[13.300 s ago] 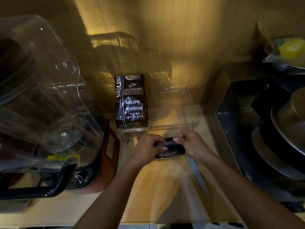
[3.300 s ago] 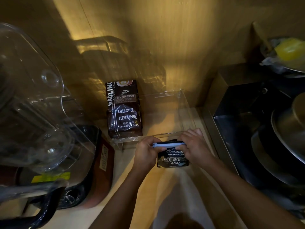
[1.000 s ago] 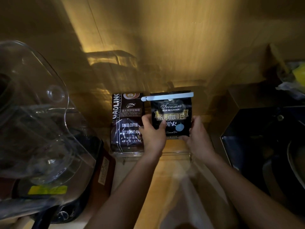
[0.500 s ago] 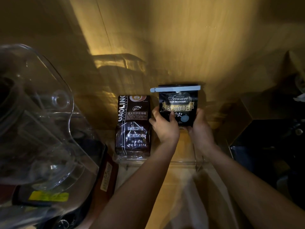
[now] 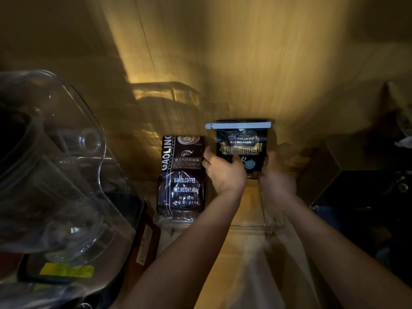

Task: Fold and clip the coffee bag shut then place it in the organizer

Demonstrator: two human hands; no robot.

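A black coffee bag (image 5: pixel 242 143) labelled "Treasure Blue Mountain" stands upright at the back of the clear plastic organizer (image 5: pixel 267 224), against the wooden wall. A pale blue clip (image 5: pixel 238 125) runs across its folded top. My left hand (image 5: pixel 224 172) grips the bag's lower left side, thumb on its front. My right hand (image 5: pixel 275 177) holds its lower right edge. The bag's bottom is hidden behind my hands.
A brown Gaolin coffee bag (image 5: pixel 181 175) stands in the organizer's left part, right beside my left hand. A large clear blender cover (image 5: pixel 51 166) on a dark base fills the left. A dark sink area (image 5: pixel 367 197) lies to the right.
Since a second ago both hands have carried the clipped bag farther back in the organizer, toward the wall. Earlier still, the bag was being clipped on the counter in front of the organizer.
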